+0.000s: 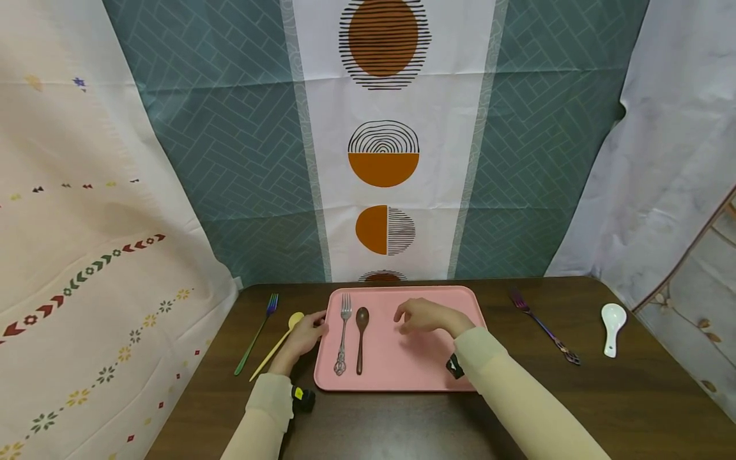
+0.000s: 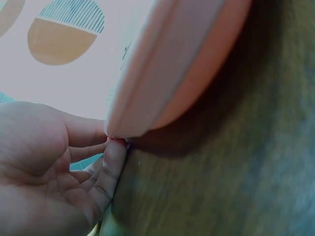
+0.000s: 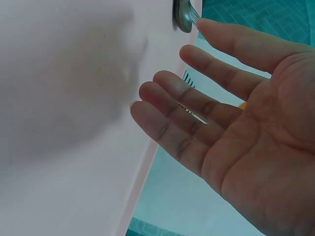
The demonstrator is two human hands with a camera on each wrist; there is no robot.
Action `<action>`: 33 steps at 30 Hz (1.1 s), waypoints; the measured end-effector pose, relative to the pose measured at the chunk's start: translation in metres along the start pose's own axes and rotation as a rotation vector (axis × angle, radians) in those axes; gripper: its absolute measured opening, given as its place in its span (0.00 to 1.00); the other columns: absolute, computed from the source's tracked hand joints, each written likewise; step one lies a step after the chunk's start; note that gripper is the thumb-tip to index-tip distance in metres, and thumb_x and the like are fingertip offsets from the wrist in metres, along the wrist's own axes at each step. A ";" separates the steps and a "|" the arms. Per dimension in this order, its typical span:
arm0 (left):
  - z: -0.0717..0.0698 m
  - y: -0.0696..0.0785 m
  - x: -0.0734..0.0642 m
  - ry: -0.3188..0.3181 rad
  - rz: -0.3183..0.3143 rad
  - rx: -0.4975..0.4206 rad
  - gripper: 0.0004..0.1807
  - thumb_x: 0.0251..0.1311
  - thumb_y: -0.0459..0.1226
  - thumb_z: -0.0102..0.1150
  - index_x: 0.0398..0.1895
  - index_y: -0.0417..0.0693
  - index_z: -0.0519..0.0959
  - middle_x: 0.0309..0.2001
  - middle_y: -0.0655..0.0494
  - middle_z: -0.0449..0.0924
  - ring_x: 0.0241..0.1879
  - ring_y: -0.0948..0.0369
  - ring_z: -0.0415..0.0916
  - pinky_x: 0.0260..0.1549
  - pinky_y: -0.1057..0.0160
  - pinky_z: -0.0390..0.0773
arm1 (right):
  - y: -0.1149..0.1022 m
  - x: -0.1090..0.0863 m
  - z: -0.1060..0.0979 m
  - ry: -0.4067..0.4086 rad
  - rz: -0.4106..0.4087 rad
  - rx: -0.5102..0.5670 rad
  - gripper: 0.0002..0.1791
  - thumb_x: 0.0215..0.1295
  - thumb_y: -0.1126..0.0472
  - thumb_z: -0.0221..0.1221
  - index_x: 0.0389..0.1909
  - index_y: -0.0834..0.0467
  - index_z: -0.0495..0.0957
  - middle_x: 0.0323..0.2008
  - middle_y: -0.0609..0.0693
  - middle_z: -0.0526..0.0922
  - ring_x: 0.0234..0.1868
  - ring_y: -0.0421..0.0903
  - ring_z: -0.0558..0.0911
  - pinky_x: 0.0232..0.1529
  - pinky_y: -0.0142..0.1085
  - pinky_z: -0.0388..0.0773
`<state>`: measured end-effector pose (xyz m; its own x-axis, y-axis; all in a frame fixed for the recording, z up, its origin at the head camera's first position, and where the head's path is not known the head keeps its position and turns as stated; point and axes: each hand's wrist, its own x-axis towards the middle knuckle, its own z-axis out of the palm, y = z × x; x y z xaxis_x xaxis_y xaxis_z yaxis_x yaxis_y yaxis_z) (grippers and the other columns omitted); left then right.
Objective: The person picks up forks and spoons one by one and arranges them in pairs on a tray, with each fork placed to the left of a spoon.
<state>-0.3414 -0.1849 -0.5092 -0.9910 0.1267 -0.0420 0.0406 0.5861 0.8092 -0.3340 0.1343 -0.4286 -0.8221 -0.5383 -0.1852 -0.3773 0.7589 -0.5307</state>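
A pink tray (image 1: 414, 358) lies on the dark wooden table. On its left part are a silver fork (image 1: 343, 335) with an ornate handle and, beside it, a brown spoon (image 1: 361, 338). My left hand (image 1: 306, 333) holds the tray's left rim, thumb and finger meeting at its edge in the left wrist view. Above the tray's right half hovers my right hand (image 1: 428, 316), its fingers relaxed and slightly bent. The right wrist view shows nothing in that palm; the brown spoon's bowl (image 3: 185, 17) appears beyond the fingertips.
Left of the tray lie a green-handled fork (image 1: 255, 335) and a yellow spoon (image 1: 278, 345), the latter close to my left hand. To the right are a purple fork (image 1: 546, 329) and a white spoon (image 1: 612, 326). Patterned cloth (image 1: 247, 191) hangs behind the table.
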 end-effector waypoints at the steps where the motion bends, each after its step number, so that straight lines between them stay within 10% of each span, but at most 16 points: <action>1: 0.000 0.000 0.000 0.000 -0.001 0.001 0.26 0.75 0.31 0.51 0.73 0.31 0.69 0.46 0.46 0.75 0.44 0.54 0.75 0.47 0.55 0.81 | 0.001 -0.001 -0.001 0.007 -0.003 0.001 0.16 0.67 0.62 0.66 0.54 0.61 0.84 0.43 0.52 0.83 0.42 0.46 0.80 0.50 0.46 0.79; 15: 0.002 0.003 -0.003 -0.002 0.038 -0.006 0.26 0.74 0.30 0.51 0.73 0.29 0.69 0.48 0.45 0.77 0.45 0.53 0.75 0.45 0.56 0.77 | 0.027 -0.010 -0.017 0.128 -0.029 0.064 0.15 0.68 0.68 0.63 0.54 0.66 0.83 0.52 0.63 0.83 0.50 0.54 0.82 0.52 0.48 0.80; 33: 0.000 0.000 0.000 0.011 0.019 0.028 0.26 0.75 0.31 0.51 0.73 0.31 0.69 0.52 0.43 0.78 0.47 0.52 0.75 0.50 0.52 0.77 | 0.048 -0.022 -0.037 0.217 0.037 0.052 0.14 0.67 0.65 0.65 0.51 0.65 0.83 0.41 0.56 0.83 0.39 0.49 0.81 0.43 0.45 0.79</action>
<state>-0.3409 -0.1852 -0.5093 -0.9914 0.1290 -0.0202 0.0626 0.6057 0.7932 -0.3496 0.1966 -0.4196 -0.9098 -0.4143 -0.0259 -0.3271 0.7537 -0.5700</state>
